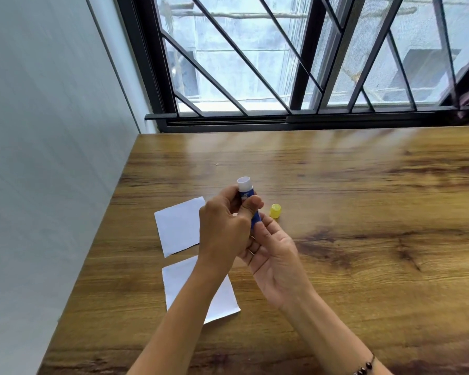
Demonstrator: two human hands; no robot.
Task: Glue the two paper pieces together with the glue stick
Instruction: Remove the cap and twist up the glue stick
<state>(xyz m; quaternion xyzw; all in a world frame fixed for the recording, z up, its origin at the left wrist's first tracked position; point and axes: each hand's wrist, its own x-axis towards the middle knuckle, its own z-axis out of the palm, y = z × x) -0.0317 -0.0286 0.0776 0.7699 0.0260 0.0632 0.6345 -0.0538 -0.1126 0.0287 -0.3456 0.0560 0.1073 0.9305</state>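
A: Item one, far paper piece (179, 228): white, flat on the counter (363, 212), left of the hands. Item two, near paper piece (220, 296): white, flat, partly crossed by the left forearm.

B: Glue stick (245, 193)?

A: Blue body, white open tip up, held above the counter. Left hand (225, 226): grip pinching the upper barrel. Right hand (274, 255): fingers at the base, palm up. Yellow cap (275, 211): off, on the counter just right of the stick.

B: Step in hand?

A: Likely twisting up the glue. Hold the barrel steady, turn only the base, raise a little so the glue does not snap.

B: Not legible?

A: The base knob, behind the fingers; whether glue shows above the rim; the near paper's middle; the label print.
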